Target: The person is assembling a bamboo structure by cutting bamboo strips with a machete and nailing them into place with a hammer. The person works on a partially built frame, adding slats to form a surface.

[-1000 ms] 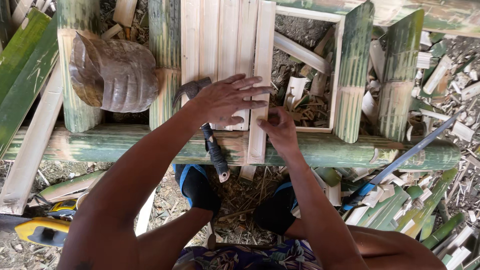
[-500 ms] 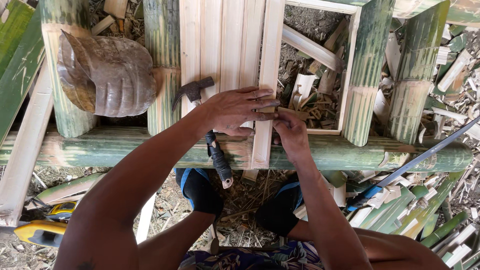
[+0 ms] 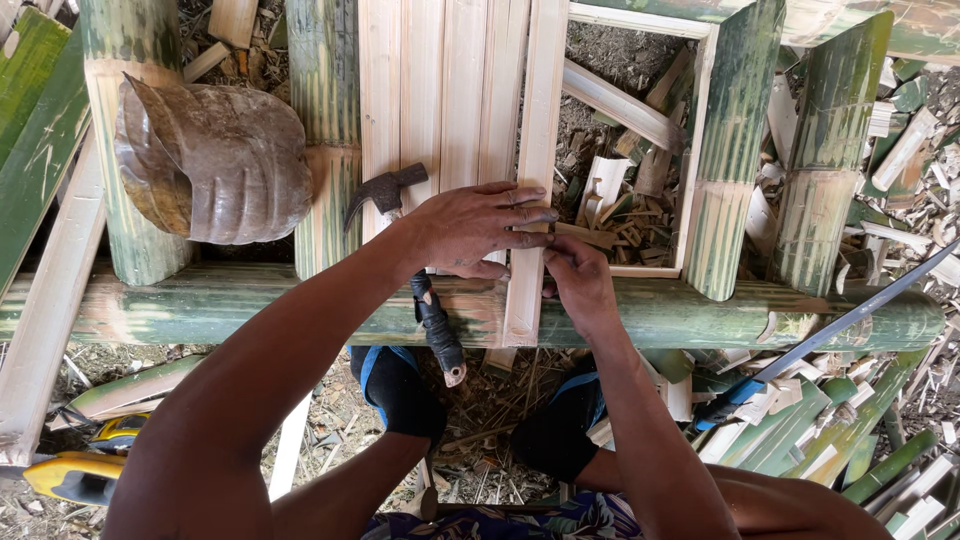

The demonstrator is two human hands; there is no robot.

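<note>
My left hand [image 3: 478,228] lies flat across several pale split bamboo slats [image 3: 440,90], its fingertips pressing on the rightmost slat [image 3: 528,300]. My right hand [image 3: 578,277] pinches that same slat's right edge just above the thick green bamboo pole [image 3: 700,312] that the slats cross. A claw hammer [image 3: 400,200] rests on the slats under my left wrist; its black handle hangs past the pole towards my feet.
A dented rusty metal can [image 3: 215,160] sits on green bamboo uprights at the left. More green bamboo posts [image 3: 735,150] stand at the right. Offcuts and shavings litter the ground. A yellow power tool [image 3: 80,470] lies at the lower left, and a long blade [image 3: 850,320] leans at the right.
The view has shifted slightly. My left hand has slid right onto the rightmost slat, and my right hand has closed in on that slat's edge.
</note>
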